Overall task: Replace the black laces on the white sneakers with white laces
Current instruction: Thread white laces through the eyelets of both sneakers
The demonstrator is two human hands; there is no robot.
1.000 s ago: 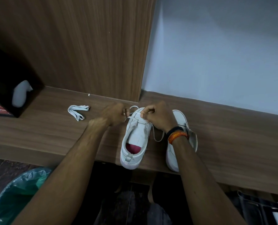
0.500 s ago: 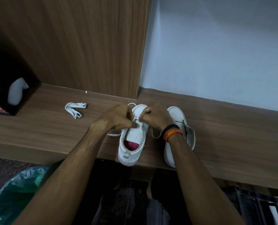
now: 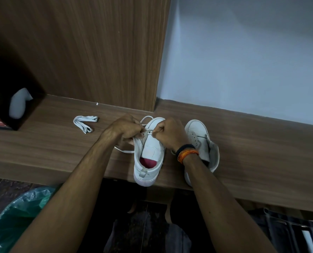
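Nearest, a green plastic-lined bin (image 3: 15, 220) sits low at the left. On the brown wooden ledge (image 3: 252, 161) stand two white sneakers: the left white sneaker with the red insole (image 3: 149, 161) and, just beside it, the unlaced right white sneaker (image 3: 200, 137). The left hand (image 3: 126, 129) and right hand (image 3: 167, 133), close together, each pinch the thin white lace (image 3: 146, 132) over the left sneaker's eyelets. Farther left lies a folded bundle of white lace (image 3: 85, 122).

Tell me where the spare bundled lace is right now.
In the head view, the bundled lace lies on the wooden shelf, left of the left hand and of both sneakers, apart from them.
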